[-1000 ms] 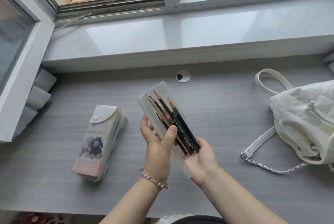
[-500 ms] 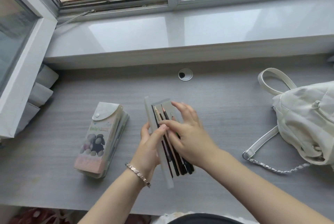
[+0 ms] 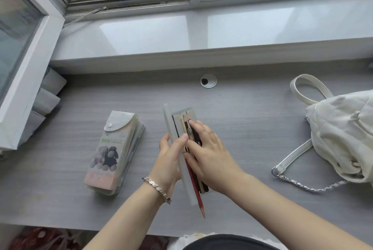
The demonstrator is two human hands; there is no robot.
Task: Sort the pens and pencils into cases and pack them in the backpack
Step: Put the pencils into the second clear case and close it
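My left hand (image 3: 167, 161) grips a translucent pencil case (image 3: 169, 126) by its left edge, thumb laid across the pencils (image 3: 184, 125) inside. Flat on those dark pencils rests my right hand (image 3: 211, 155), fingers straight. A red pencil (image 3: 196, 193) sticks out past the case's near end, tip toward me. To the left on the grey desk (image 3: 252, 128) lies a second case (image 3: 110, 155), printed with plush sheep, its snap flap fastened. The white backpack (image 3: 341, 134) sits at the right edge of the desk.
The backpack's strap and chain (image 3: 302, 187) trail onto the desk toward me. A cable grommet (image 3: 208, 81) is set at the back centre. A raised window sill (image 3: 181, 34) runs behind. An open window frame (image 3: 26, 68) juts in at the left.
The case has come down from an upright tilt to low over the desk. My right hand moved from under the case to on top of the pencils. The red pencil now pokes out.
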